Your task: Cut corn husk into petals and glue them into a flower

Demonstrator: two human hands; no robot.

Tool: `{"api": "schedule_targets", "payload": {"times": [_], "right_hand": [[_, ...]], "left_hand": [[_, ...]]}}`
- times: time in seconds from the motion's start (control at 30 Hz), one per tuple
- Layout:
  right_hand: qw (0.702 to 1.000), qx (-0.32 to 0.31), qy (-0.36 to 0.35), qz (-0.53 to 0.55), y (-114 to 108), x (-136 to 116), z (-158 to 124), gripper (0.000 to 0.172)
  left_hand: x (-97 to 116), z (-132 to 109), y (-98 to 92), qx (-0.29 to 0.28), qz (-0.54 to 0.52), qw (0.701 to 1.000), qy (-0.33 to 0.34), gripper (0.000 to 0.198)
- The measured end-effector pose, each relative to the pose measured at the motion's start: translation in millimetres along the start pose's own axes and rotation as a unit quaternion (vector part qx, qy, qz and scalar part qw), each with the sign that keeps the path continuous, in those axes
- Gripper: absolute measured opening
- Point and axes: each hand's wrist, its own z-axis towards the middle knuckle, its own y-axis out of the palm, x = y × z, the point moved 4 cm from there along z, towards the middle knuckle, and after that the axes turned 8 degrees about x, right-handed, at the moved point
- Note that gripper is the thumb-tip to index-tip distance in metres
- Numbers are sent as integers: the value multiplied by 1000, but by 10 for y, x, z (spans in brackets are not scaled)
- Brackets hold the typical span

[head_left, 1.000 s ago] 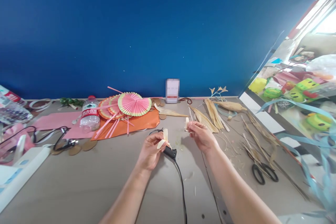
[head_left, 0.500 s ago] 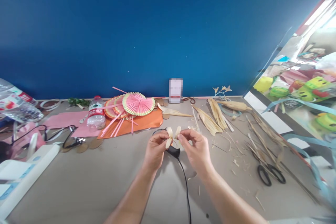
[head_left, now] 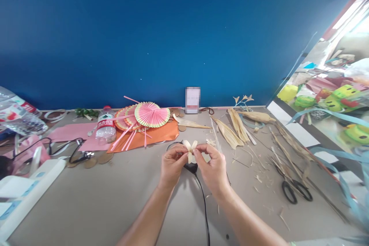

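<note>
At the centre of the table, a small pale flower (head_left: 190, 147) of corn-husk petals is pinched between both hands. My left hand (head_left: 173, 163) grips it from the left with thumb and fingertips. From the right, my right hand (head_left: 212, 167) closes thumb and forefinger on its petals. The petals spread upward and down between the fingertips; the base is partly hidden. Under the hands lies a black tool (head_left: 191, 168) with a cable (head_left: 205, 203) running toward me; its front is covered by my fingers.
Dried corn husks (head_left: 230, 131) and scraps lie to the right, with black-handled scissors (head_left: 296, 191) nearer me. Pink paper fans (head_left: 152, 114) rest on orange paper (head_left: 161, 135) beside a plastic bottle (head_left: 105, 126). A white power strip (head_left: 31, 188) is at left. A blue wall rises behind.
My two hands have come closer together. Petals that stood apart between them now meet as one flower shape, and my right hand has shifted slightly left.
</note>
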Motion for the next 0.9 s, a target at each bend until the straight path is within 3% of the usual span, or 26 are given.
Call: {"api": "schedule_targets", "payload": {"times": [0.3,0.9], "right_hand": [[1000,-22,13,-15,-2,11,-24,15],[998,-56,-32,19,22,-42,-71,25]], "left_hand": [[43,-38,-3,17,58,996,72,3],[40,-42,-16,21,45,996,78,2]]}}
